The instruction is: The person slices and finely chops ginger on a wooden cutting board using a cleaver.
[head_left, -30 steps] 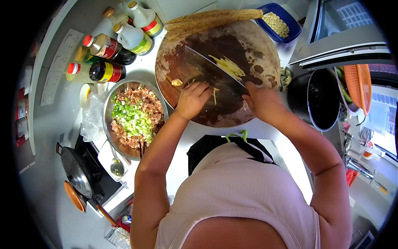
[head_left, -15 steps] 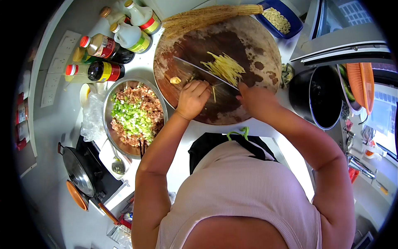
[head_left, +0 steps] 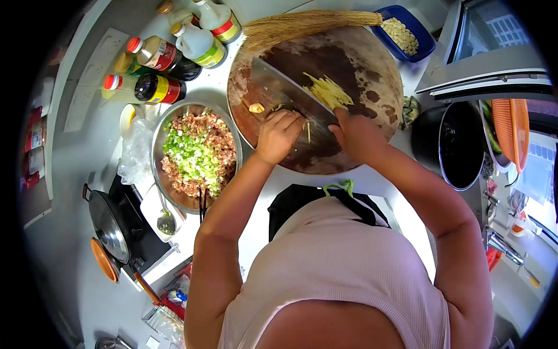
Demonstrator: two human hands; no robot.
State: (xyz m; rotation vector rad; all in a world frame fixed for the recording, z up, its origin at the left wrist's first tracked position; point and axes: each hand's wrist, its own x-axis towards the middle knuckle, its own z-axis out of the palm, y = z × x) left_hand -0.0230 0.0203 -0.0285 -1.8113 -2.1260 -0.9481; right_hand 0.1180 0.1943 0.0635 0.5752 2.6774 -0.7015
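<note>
A wide cleaver (head_left: 290, 88) is held in my right hand (head_left: 356, 132), its blade slanting to the upper left across the round wooden board (head_left: 381, 87). Pale yellow strips (head_left: 328, 92) lie in a pile beyond the blade. On the near side, my left hand (head_left: 280, 135) presses down on the board with its fingers bent together beside the blade; what lies beneath them is hidden. A few thin strips (head_left: 308, 131) sit just right of those fingers. One small yellowish piece (head_left: 256, 108) rests at the board's left.
Left of the board is a metal bowl (head_left: 156, 152) of minced meat and chopped greens, with bottles (head_left: 160, 88) behind it. A straw brush (head_left: 308, 22) lies along the board's far edge, near a blue container (head_left: 427, 43) of pale kernels. A black pot (head_left: 427, 139) stands at right.
The cleaver's blade has tilted, so more of its flat face shows and it covers part of the strip pile. The whole view has shifted slightly, moving the board rightward in frame.
</note>
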